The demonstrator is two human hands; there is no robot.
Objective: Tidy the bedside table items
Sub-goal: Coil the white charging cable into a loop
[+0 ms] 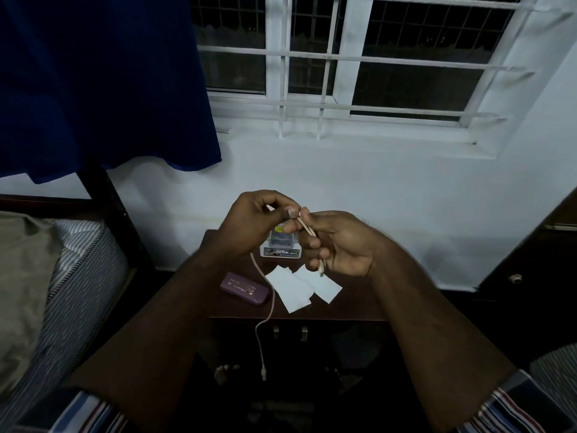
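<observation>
Both hands are up over the worktop [349, 307] and working the cable [272, 303] right now. My left hand [253, 218] pinches it between thumb and fingertips, just beside the right hand [340, 245], which has its fingers curled round a short doubled length. One plug end pokes out below the right palm; the other end dangles free, running down past the front edge of the worktop and hanging in front of the drawer handles. So both hands are clamped on the same cable, nearly touching at the top.

I read this as the coiling step: the cable gets gathered into loops before it goes anywhere. Only a first fold looks made, so most of the length is still loose.

Below my hands, the purple case [245, 289] lies flat towards the left of the worktop, two white paper slips [301, 290] overlap just beside it, and a small white box [281, 250] stands at the back against the wall, partly hidden by my fingers.

Next, I judge, the left hand needs to draw up more slack and lay it against the bundle while the right keeps its grip firm. The hanging plug could swing and catch the papers, so I would feed it slowly.
</observation>
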